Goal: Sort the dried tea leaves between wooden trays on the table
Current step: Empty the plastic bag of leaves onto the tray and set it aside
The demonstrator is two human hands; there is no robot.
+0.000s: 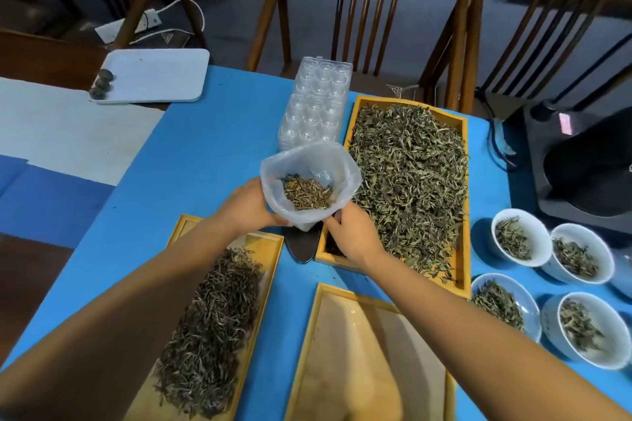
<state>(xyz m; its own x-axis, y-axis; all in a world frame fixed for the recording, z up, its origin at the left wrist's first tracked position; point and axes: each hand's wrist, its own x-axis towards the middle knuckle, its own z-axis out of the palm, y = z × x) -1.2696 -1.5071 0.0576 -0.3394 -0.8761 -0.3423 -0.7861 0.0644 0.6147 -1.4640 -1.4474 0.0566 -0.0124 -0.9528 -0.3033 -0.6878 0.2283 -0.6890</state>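
Note:
A clear plastic bag (342, 167) with a small heap of brownish dried tea leaves (307, 194) inside is held open above the table. My left hand (249, 203) grips its left side and my right hand (352, 232) grips its lower right corner. To the right, a large wooden tray (460, 270) is full of greenish tea leaves (410, 178). At lower left, another wooden tray (266, 243) holds dark thin leaves (212, 328). A third wooden tray (362, 362), bare inside, lies at the bottom centre.
A dark scoop (302, 246) lies under the bag. Several white bowls (521, 237) of leaves stand at right. A clear plastic mould (316, 102) is behind the bag, a white tray (154, 75) at far left, a black device (581, 174) at far right. Chairs stand behind the blue table (191, 154).

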